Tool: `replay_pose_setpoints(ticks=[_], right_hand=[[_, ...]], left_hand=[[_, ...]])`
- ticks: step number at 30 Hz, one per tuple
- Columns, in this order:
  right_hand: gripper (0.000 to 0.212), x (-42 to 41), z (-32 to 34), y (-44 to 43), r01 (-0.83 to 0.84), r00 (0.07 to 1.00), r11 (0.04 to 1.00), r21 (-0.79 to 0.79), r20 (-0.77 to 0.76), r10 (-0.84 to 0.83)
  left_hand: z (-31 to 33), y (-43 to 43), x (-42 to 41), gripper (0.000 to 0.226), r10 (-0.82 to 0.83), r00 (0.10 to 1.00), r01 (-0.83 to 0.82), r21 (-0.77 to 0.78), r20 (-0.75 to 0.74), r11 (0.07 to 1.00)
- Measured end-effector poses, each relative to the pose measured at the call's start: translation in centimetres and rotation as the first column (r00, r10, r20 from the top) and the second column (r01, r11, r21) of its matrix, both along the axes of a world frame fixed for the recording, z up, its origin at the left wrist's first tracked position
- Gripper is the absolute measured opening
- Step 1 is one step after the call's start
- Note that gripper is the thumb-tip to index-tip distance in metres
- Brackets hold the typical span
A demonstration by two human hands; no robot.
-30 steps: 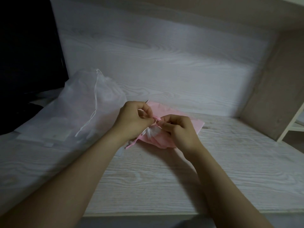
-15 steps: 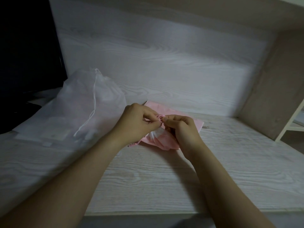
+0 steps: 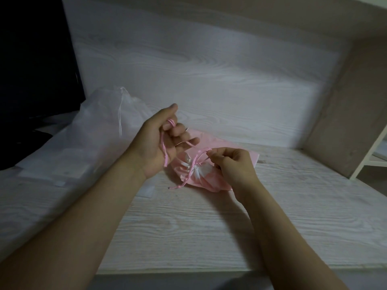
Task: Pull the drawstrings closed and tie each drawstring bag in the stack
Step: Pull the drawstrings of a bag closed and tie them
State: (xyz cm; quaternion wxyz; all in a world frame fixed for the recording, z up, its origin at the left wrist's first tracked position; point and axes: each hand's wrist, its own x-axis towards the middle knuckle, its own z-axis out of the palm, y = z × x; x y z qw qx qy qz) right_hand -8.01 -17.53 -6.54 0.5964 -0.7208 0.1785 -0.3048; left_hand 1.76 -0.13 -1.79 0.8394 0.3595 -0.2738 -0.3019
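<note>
— At the far left corner of the bench [image 3: 209, 237], what do we record first?
— We record a large dark object [image 3: 31, 70]; we cannot tell what it is. Just beside it, along the left edge, we note the stack of translucent white bags [image 3: 94, 139], lying flat, with a white cord [image 3: 120, 114] hanging down the top one.
— Where do we locate the work item?
— We locate the pink drawstring bag [image 3: 211, 178] near the middle of the far edge, resting on the bench surface, apart from the white stack. Its mouth is gathered and pale lining shows at the pucker.
— How do we state the hands?
— The left hand [image 3: 159, 143] is raised over the bag's left side, fingers curled, with the pink drawstring [image 3: 163, 150] looped over the index finger and running down across the palm. The right hand [image 3: 232, 164] sits over the bag's right side and pinches the drawstring's other strand between thumb and fingertips.
— Any remaining part?
— We note one loose cord end [image 3: 178, 186] lying on the bench at the bag's near-left side.
</note>
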Motion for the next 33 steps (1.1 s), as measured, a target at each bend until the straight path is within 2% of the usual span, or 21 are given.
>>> replay_pose_setpoints(ticks=[2,5,7,12,15,22,24,28,33], right_hand=[[0.01,0.0,-0.2,0.1,-0.004,1.0,0.997,-0.074,-0.009,0.004],[0.008,0.3,-0.7,-0.2,0.018,0.998,0.977,-0.211,-0.061,-0.032],[0.012,0.6,-0.9,-0.3,0.053,0.994,0.96,-0.274,-0.078,-0.078],[0.015,0.9,-1.0,-0.8,0.184,0.968,0.851,-0.491,-0.06,-0.244],[0.017,0.7,-1.0,-1.2,0.255,0.944,0.803,-0.539,-0.042,-0.328],[0.016,0.5,-1.4,-1.2,0.275,0.892,0.771,-0.574,-0.147,-0.428],[0.016,0.3,-1.2,-0.9,0.294,0.859,0.727,-0.621,-0.162,-0.486],[0.021,-0.2,-0.7,-0.4,0.322,0.796,0.592,-0.739,-0.127,-0.592],[0.029,-0.3,-0.6,-0.4,0.336,0.767,0.588,-0.736,-0.15,-0.624]], left_hand=[[-0.2,0.0,0.5,0.05,0.011,0.999,-0.009,0.045,-0.037,0.999],[-0.9,-0.7,1.3,0.05,0.17,0.985,-0.162,0.258,-0.007,0.952],[-1.3,-0.8,1.7,0.047,0.214,0.977,-0.2,0.376,0.003,0.905],[-1.6,-0.4,1.5,0.032,0.017,0.999,-0.037,0.65,0.037,0.759],[-1.8,-0.4,1.1,0.042,-0.092,0.991,-0.019,0.773,0.1,0.634],[-2.4,-0.2,1.3,0.034,-0.165,0.958,-0.126,0.863,0.234,0.49],[-2.7,-0.3,1.1,0.028,-0.174,0.949,-0.155,0.87,0.262,0.468],[-2.7,-0.1,0.7,0.031,-0.231,0.929,-0.165,0.884,0.288,0.437],[-2.9,-0.1,0.7,0.033,-0.269,0.925,-0.132,0.89,0.268,0.436]])
